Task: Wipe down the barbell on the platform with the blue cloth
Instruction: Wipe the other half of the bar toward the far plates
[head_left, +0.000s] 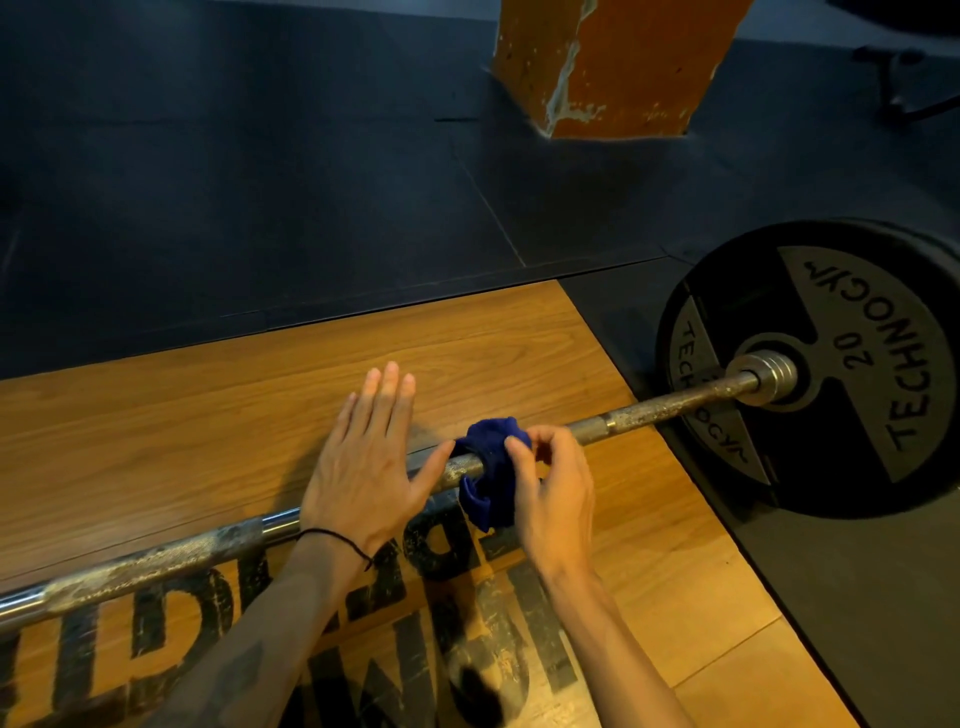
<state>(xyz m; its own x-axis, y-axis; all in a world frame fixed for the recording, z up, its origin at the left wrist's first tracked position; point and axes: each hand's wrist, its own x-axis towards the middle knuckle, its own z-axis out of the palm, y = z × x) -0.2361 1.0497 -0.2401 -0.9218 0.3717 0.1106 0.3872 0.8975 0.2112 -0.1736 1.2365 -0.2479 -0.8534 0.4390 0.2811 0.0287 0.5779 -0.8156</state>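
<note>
The barbell (670, 402) lies across the wooden platform (208, 415), its steel shaft chalky and worn, running from lower left to a black 20 kg plate (852, 322) at the right. The blue cloth (491, 467) is wrapped around the shaft near its middle. My right hand (556, 493) pinches the cloth with curled fingers and thumb. My left hand (363, 462) lies flat over the bar just left of the cloth, fingers straight, thumb reaching toward the cloth.
Black rubber flooring (260, 182) surrounds the platform. An orange pillar (618, 67) stands at the back. Black lettering (415, 649) is printed on the wood near me. A dark equipment leg (893, 83) shows at the top right.
</note>
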